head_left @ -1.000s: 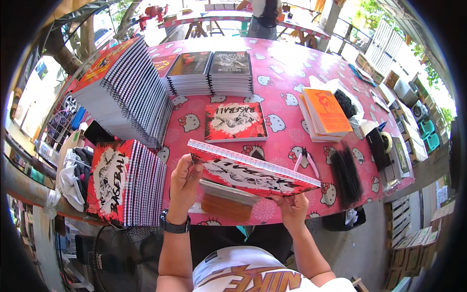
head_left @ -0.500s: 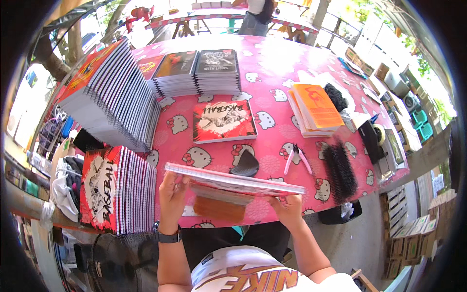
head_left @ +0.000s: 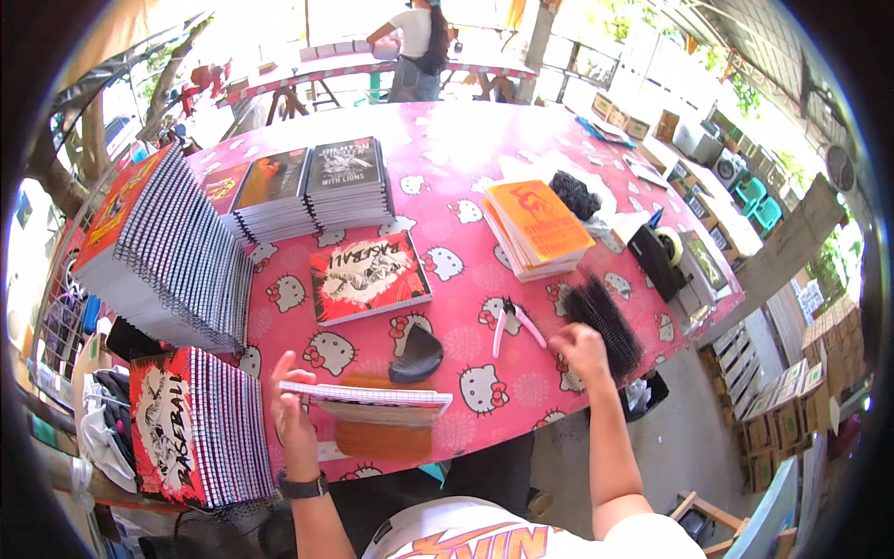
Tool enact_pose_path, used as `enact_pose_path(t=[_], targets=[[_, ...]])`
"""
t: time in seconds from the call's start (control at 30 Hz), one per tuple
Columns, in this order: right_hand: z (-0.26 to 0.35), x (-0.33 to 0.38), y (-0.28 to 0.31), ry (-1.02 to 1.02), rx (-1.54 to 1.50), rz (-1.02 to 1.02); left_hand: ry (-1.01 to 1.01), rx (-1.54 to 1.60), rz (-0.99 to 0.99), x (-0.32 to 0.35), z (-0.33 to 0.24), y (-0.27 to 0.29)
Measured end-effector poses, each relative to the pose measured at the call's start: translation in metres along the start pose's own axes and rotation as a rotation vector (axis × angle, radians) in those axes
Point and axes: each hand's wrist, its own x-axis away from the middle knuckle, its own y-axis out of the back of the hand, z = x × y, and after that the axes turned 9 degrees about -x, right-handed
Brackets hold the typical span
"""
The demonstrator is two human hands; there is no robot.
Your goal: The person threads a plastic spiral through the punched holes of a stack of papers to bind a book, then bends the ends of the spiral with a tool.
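At the far left of the pink bench (head_left: pixel 507 424), a tall stack of coil-bound books (head_left: pixel 172 256) is leaning, its coils facing right. Nearer, a shorter stack of red-covered books (head_left: pixel 186 433) is standing at the edge.

The person's left hand (head_left: pixel 293 415), with a dark watch (head_left: pixel 303 486) on its wrist, is holding the left end of a white-edged book (head_left: pixel 368 397), thumb on the near side, the other fingers opposite, one pointing up. The book is showing me its narrow edge above a brown board (head_left: pixel 382 440) near the front; I cannot tell whether the two are touching.

Farther back, piles of dark-covered books (head_left: pixel 349 182) are standing side by side. In front of them a red book (head_left: pixel 370 279) is lying flat, and just beyond the board a dark curved object (head_left: pixel 416 354) is resting.

Pliers with pink handles (head_left: pixel 517 328) are lying spread open, with orange-covered booklets (head_left: pixel 540 228) sitting beyond them.

The right hand (head_left: pixel 585 352) is hovering just beside a bundle of black coils (head_left: pixel 605 326), fingers bending; I cannot tell whether they are grasping any. Farther right, a black tape dispenser (head_left: pixel 656 261) is sitting near the edge.
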Motion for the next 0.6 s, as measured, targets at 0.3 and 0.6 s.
enact_pose_path(t=[0.3,0.6], targets=[[0.009,0.004,0.000,-0.251,-0.176,0.029,0.073,-0.157,-0.169,-0.008,-0.014,-0.020],[0.153,0.056,0.034,0.019,-1.112,0.626,-0.430,-1.109,0.382,0.042,-0.051,-0.106]])
